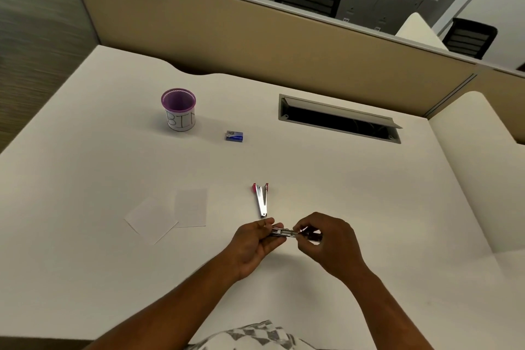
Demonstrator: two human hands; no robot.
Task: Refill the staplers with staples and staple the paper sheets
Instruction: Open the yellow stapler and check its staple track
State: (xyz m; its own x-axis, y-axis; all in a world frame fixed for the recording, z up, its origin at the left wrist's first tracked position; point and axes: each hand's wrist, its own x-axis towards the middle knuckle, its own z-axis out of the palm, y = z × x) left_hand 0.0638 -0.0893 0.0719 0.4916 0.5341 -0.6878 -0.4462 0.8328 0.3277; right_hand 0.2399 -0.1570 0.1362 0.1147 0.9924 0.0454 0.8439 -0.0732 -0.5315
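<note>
Both hands hold a small dark stapler (pixel 287 233) just above the white desk (pixel 355 193). My left hand (pixel 255 244) grips its metal end from the left. My right hand (pixel 326 239) pinches its dark end from the right. A second stapler (pixel 261 199), red with a silver body, lies open in a V on the desk just beyond my hands. A small blue staple box (pixel 234 136) sits farther back. Two white paper sheets (pixel 170 214) lie flat, overlapping, to the left of the hands.
A purple-rimmed cup (pixel 179 109) labelled BIN stands at the back left. An open cable slot (pixel 339 119) is cut into the desk at the back right. A beige partition (pixel 255 37) closes the far edge.
</note>
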